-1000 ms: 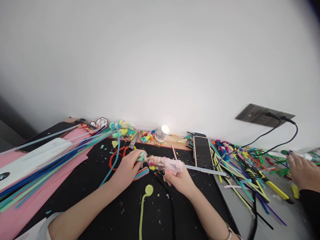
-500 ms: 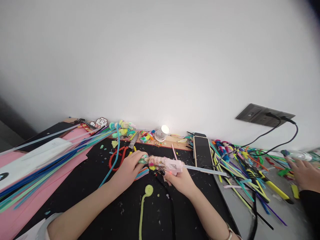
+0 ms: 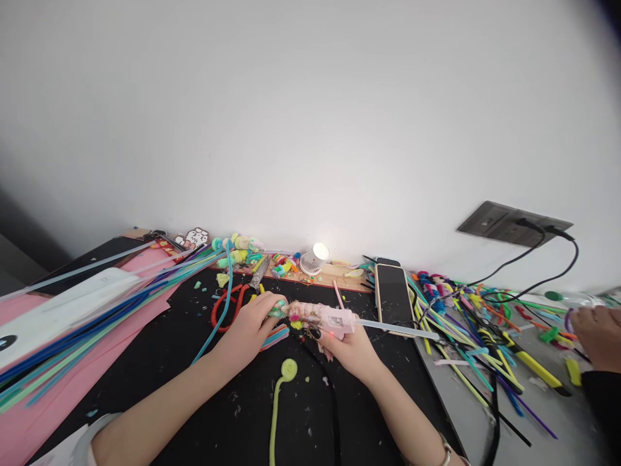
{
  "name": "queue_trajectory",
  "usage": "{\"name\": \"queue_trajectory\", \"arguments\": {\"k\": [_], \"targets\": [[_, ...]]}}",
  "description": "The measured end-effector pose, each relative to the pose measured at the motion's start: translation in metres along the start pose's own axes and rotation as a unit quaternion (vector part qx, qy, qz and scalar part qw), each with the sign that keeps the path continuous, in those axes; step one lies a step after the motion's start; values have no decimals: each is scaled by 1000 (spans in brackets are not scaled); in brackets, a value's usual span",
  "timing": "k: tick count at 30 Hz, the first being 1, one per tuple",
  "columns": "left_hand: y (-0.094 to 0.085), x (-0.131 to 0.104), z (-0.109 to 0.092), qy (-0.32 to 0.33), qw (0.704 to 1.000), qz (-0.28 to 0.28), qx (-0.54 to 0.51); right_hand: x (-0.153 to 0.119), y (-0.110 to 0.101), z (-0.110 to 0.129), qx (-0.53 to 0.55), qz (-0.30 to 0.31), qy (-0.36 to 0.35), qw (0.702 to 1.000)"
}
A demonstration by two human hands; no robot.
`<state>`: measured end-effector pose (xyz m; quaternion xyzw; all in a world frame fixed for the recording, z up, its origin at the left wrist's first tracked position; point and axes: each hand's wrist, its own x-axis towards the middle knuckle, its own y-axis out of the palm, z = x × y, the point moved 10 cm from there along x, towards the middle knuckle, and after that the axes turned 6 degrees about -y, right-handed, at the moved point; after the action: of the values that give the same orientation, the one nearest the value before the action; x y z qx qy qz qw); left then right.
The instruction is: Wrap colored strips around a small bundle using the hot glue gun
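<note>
My right hand [image 3: 352,349] is wrapped round a pale pink hot glue gun [image 3: 337,320]. A long translucent glue stick [image 3: 395,329] sticks out of its back, and a small red light glows on its side. At the gun's front end, my left hand [image 3: 255,320] pinches a small fuzzy multicoloured pipe cleaner piece [image 3: 279,309]; my fingers hide part of it. Blue, pink and white pipe cleaners [image 3: 276,336] show just below that hand. Nearer to me lies a yellow-green pipe cleaner [image 3: 289,369] with its end coiled into a flat spiral.
Red-handled scissors [image 3: 233,301] lie behind my left hand. A paper cup [image 3: 314,259] stands by the wall, and a phone [image 3: 392,291] lies at right. Pipe cleaner bundles [image 3: 145,291] cover pink paper at left. Yellow-black pliers [image 3: 524,362] and another person's hand [image 3: 599,333] are far right.
My own hands and the glue gun hold almost the same place. At the far right, the other person's hand has shifted right and closed its fingers more.
</note>
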<state>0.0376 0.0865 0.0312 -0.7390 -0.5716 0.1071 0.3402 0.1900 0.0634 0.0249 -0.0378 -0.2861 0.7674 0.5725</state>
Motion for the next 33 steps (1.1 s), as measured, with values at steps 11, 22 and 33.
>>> {"name": "queue_trajectory", "arguments": {"k": [11, 22, 33], "targets": [[-1, 1, 2, -7, 1000, -7, -3, 2, -4, -3, 51, -23, 26, 998], [-8, 1, 3, -29, 999, -36, 8, 1, -3, -6, 38, -17, 33, 999], [-9, 1, 4, -22, 999, -42, 6, 1, -3, 1, 34, -7, 11, 999]]}}
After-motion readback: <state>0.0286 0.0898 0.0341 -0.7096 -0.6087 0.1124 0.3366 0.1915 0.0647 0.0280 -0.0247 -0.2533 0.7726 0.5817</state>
